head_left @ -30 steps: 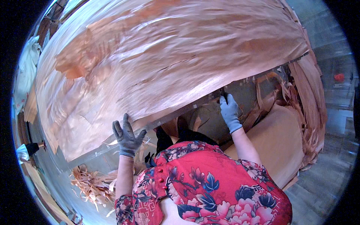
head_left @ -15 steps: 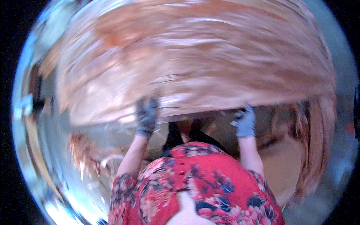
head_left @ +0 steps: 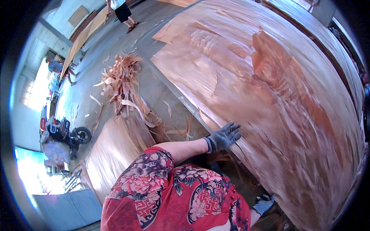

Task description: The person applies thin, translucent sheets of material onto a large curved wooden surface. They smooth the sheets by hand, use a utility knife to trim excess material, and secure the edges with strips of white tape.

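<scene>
A broad, thin wood veneer sheet (head_left: 239, 96), pinkish tan with a darker reddish-brown patch, lies on top of a stack on my right. My left hand (head_left: 223, 138), in a grey glove, rests on its near edge with fingers stretched out flat. Farther along that edge, at the lower right, my gloved right hand (head_left: 264, 204) has its fingers curled at the sheet's border and appears to pinch it. The edge partly hides those fingertips.
Curled veneer scraps (head_left: 121, 79) are heaped on the concrete floor (head_left: 158, 81). Beside me stands another pale veneer stack (head_left: 117, 146). A motorcycle (head_left: 61, 134) is parked at the left. One person (head_left: 122, 13) stands at the far end; another (head_left: 58, 66) is at the far left.
My view has swung left, bringing the floor, scraps and motorcycle into sight. The left hand's fingers now lie spread on the sheet; the right hand stays at its edge.
</scene>
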`<state>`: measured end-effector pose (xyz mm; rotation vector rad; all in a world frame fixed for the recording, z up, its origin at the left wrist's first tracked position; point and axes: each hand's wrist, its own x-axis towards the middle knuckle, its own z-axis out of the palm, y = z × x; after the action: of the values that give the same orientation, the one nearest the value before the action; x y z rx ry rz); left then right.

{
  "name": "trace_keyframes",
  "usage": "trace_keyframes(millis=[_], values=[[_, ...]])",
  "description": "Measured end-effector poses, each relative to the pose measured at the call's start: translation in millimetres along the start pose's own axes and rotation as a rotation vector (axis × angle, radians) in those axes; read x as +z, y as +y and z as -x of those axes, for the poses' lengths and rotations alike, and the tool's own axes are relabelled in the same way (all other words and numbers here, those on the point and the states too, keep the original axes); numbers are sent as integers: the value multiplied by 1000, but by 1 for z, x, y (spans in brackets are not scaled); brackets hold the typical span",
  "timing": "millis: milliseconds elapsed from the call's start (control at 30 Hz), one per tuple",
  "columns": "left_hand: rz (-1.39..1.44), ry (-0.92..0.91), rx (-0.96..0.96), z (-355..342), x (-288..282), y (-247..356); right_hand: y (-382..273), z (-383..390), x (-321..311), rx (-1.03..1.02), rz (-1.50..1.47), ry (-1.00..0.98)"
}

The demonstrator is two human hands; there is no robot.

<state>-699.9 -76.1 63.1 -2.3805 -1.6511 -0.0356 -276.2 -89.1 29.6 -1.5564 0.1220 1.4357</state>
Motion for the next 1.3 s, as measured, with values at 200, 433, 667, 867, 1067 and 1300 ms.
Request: trace_keyframes(millis=[200,433,667,867,1067,1300], values=[[92,60,-23,-1,3,5,1,6,4,-129,109,90],[193,177,-31,-6,0,2,-9,-39,-20,3,20,52],[458,7,-24,-2,-29,-9,-10,65,2,-62,131,113],[593,172,-110,1,-54,-55,-4,42,-58,150,3,250],[358,274,-471,4,-30,-167,37,59,11,-6,183,207],[52,235,-552,67,5,-349,117,85,116,-332,412,114]])
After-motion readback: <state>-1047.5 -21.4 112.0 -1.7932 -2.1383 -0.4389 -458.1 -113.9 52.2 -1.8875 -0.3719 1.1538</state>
